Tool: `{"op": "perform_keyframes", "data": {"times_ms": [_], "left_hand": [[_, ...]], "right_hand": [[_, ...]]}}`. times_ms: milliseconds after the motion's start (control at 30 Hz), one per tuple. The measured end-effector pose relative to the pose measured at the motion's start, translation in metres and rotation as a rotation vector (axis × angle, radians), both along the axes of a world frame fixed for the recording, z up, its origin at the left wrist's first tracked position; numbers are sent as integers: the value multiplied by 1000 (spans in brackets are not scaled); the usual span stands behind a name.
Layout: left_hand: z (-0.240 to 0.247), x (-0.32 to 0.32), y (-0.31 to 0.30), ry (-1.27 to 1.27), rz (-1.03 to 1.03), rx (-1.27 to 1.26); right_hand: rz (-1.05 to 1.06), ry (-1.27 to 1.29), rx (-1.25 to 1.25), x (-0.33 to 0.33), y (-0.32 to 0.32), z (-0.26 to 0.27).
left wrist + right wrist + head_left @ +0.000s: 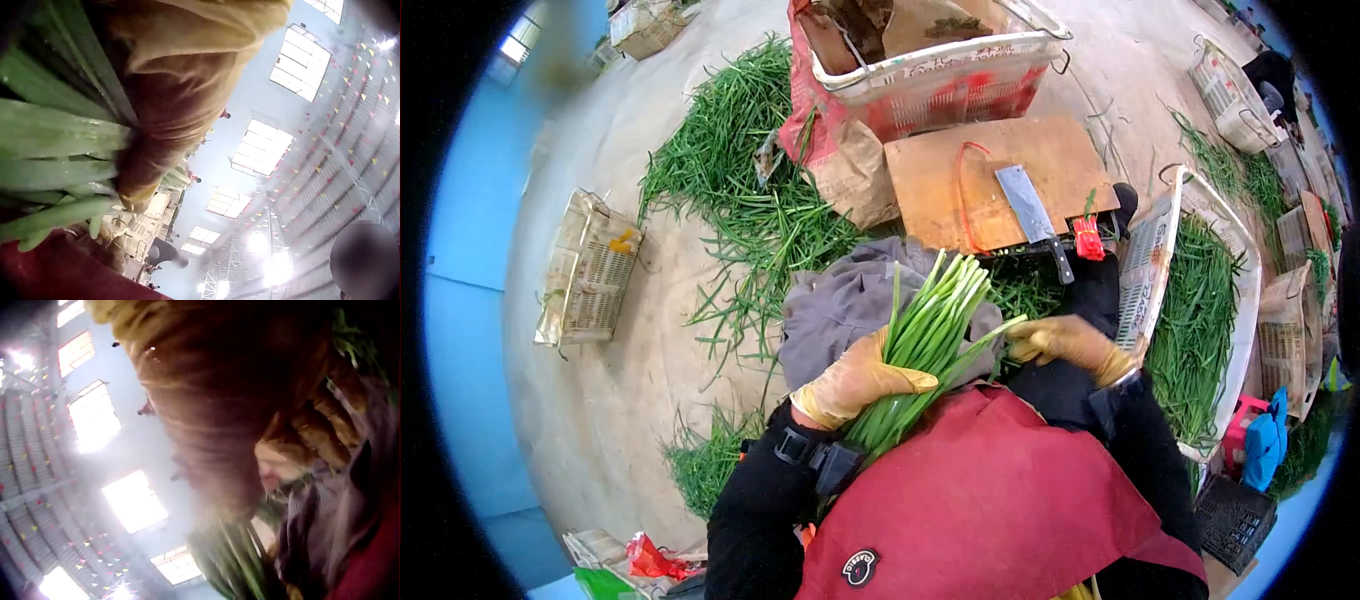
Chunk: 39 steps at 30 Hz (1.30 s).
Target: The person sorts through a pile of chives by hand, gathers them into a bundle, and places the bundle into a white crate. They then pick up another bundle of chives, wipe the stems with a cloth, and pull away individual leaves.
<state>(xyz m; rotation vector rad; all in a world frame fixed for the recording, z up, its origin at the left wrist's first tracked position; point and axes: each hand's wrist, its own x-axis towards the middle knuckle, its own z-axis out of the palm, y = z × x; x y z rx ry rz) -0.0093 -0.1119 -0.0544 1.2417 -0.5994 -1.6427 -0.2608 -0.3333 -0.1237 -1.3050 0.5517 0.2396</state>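
A bundle of long green stalks with pale ends [930, 335] slants across the lap in the head view. The gloved left hand [855, 385] grips it from the left, thumb across the front; broad green leaves [56, 131] lie beside that glove [187, 75] in the left wrist view. One stalk splays out of the bundle to the fingers of the gloved right hand [1070, 348], which appear to pinch it near its pale tip. In the right wrist view the right hand [212, 406] has curled fingers, and its fingertip contact is blurred. Stalks [234, 556] show below it.
A cleaver [1025, 203] and red ties [1088, 238] lie on a wooden board [940, 185] ahead. Loose greens [735, 130] cover the floor at front left. A crate of greens [1135, 290] stands at right, another crate [590, 270] at left, and a larger one [940, 90] beyond the board.
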Motion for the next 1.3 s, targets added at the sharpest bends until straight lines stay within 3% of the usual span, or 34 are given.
{"op": "perform_keyframes", "data": {"times_ms": [67, 100, 133, 167, 200, 233, 300, 333, 400, 467, 733, 900, 1000, 1133, 1167, 1300], "left_hand": [[5, 4, -4, -76, -7, 19], [4, 3, -7, -125, 14, -78], [-1, -1, -10, -171, 34, -175], [-3, -2, -11, -217, 55, -272], [3, -3, -11, -440, 21, -259], [11, -4, -9, -660, -10, -242], [10, -3, -6, -669, 33, -223], [10, -2, -4, -673, 55, -214], [6, 4, -8, -279, 166, -200], [3, 14, -9, -95, 158, -137], [-7, 48, -11, -103, 35, 65], [-8, 30, -18, -178, -111, -135], [2, 24, -14, 82, 11, 91], [-6, 10, 2, 367, 166, 183], [-17, 9, 4, 315, 138, 266], [-22, -14, -3, 426, 125, 131]], "right_hand": [[-6, -259, 179, 28, 26, -7], [-38, -327, 107, 44, 33, -19], [-38, -263, -4, 64, 37, 1], [-145, -367, 233, 81, 48, 9], [-248, -467, 476, 95, 57, 15], [-319, -476, 453, 104, 64, 21], [-457, -486, 408, 117, 68, 30], [-417, -474, 391, 121, 66, 25], [-284, -490, 478, 120, 58, 28], [-290, -473, 540, 116, 56, 21], [-320, -490, 637, 110, 51, 6], [-286, -473, 528, 108, 49, 7], [-260, -518, 465, 103, 51, 17], [-184, -510, 452, 93, 44, 21], [-185, -496, 478, 92, 44, 19], [-163, -438, 462, 85, 38, -7]]}}
